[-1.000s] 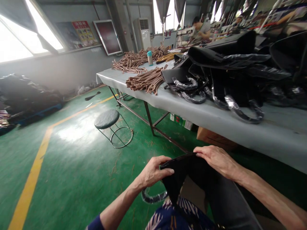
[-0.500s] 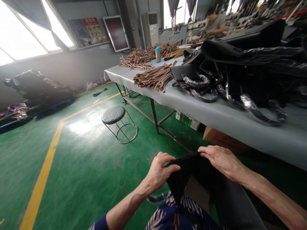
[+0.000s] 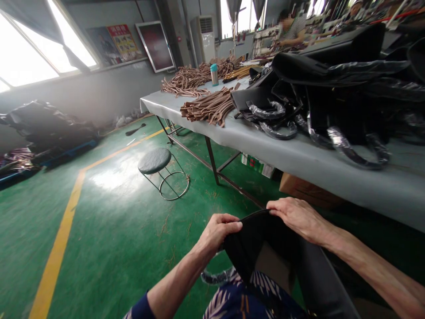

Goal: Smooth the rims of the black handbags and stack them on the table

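Note:
A black bag (image 3: 318,270) lies over my lap, its mouth open toward me and a paler lining showing inside. My left hand (image 3: 217,230) pinches the left part of its rim between thumb and fingers. Farther right along the same rim, my right hand (image 3: 292,215) grips the edge, with its thumb hidden. A plastic-wrapped handle (image 3: 217,275) sticks out at the bag's left, below my left hand.
Beyond my hands stands a grey-covered table (image 3: 239,135) with black bags (image 3: 345,102), brown straps (image 3: 210,106) and a turquoise-lidded bottle (image 3: 214,75). A round stool (image 3: 154,161) is at left; a cardboard box (image 3: 305,189) sits under the table. A person (image 3: 294,31) is far back.
My left thumb has closed down onto the bag's rim, where it stood apart before. Both hands and the rim have shifted slightly left in view.

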{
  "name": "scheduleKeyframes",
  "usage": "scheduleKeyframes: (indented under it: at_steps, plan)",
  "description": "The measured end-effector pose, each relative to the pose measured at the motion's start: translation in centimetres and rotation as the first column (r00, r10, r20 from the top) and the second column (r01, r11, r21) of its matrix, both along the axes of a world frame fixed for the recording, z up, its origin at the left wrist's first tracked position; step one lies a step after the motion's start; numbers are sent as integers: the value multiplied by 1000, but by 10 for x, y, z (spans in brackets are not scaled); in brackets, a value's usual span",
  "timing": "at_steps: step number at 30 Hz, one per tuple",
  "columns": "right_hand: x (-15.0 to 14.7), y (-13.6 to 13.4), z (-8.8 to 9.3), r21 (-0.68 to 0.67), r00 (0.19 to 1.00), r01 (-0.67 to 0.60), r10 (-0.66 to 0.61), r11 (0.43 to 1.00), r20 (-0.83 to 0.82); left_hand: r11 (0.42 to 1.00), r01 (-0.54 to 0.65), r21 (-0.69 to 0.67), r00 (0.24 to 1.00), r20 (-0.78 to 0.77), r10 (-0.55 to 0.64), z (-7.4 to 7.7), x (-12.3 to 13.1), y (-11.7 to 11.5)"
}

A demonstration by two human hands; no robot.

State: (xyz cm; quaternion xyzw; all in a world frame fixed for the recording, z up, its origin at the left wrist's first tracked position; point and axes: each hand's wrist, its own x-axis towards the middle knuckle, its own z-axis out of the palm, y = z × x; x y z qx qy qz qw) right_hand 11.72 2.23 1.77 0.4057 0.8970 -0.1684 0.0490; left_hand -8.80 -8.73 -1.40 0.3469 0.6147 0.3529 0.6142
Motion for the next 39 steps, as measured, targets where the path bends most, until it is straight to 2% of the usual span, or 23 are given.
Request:
scheduleKeyframes:
  at_steps: [4,10,15,19,24,28,30,32,36,39]
  plan:
    - [-2,4,-2,-15,1000,-8,7,1000,-11,997,-73,-30,997,7,73,-8,-2,2]
    - [-3,10,-5,-22,1000,-23,23,999,-18,999,3,41,1000,10,-4,-10,-3,5]
    - [-5,11,-6,-33,999,-30,29,999,-23,997,17,70,999,-52,-13,-7,-2,7]
    - [-7,10,-6,-39,999,-30,30,999,-21,997,33,69,993,-118,-25,-10,-3,10]
    - [-9,10,-5,-43,998,-46,45,998,-35,991,115,62,990,-94,-109,-13,-3,17]
    - [-9,12,-4,-58,997,-54,50,997,-58,969,210,133,973,-122,-194,-11,-2,22]
    - [-9,12,-4,-72,996,-55,51,996,-68,953,262,150,956,-176,-235,-8,-3,26]
    - [-9,13,-2,-83,996,-59,52,995,-79,937,319,144,917,-296,-266,-5,-3,30]
    - [-7,14,1,-89,994,-59,50,994,-94,899,422,116,775,-560,-292,2,-2,41]
    - [-5,14,3,-99,994,-47,37,994,-103,846,498,188,728,-622,-290,8,2,50]
